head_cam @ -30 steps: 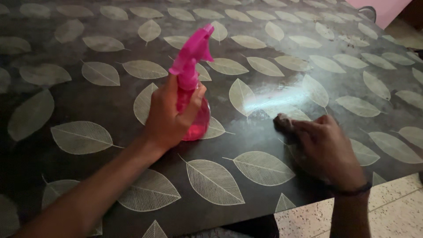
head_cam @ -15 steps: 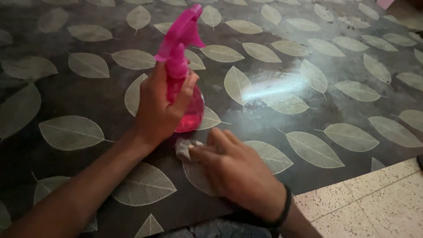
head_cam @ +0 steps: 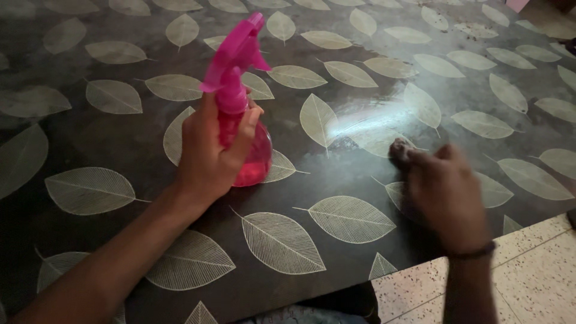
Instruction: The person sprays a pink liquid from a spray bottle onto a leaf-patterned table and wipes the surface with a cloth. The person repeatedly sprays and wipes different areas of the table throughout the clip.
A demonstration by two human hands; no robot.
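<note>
My left hand [head_cam: 211, 150] grips a pink spray bottle [head_cam: 240, 102] around its neck. The bottle stands upright on the dark table [head_cam: 120, 138], nozzle pointing to the upper right. My right hand [head_cam: 444, 189], blurred with motion, presses a small crumpled cloth [head_cam: 399, 150] flat on the table to the right of the bottle. Only the cloth's tip shows past my fingertips. A dark band circles my right wrist [head_cam: 474, 252].
The table top is dark with a pale leaf pattern and has a shiny wet patch [head_cam: 372, 123] just beyond the cloth. The table's near edge [head_cam: 336, 285] runs along the bottom. Speckled light floor tiles [head_cam: 534, 270] show at the lower right.
My right hand swept the cloth left to beside the bottle, then back right to near the wet patch. The left hand stays on the bottle.
</note>
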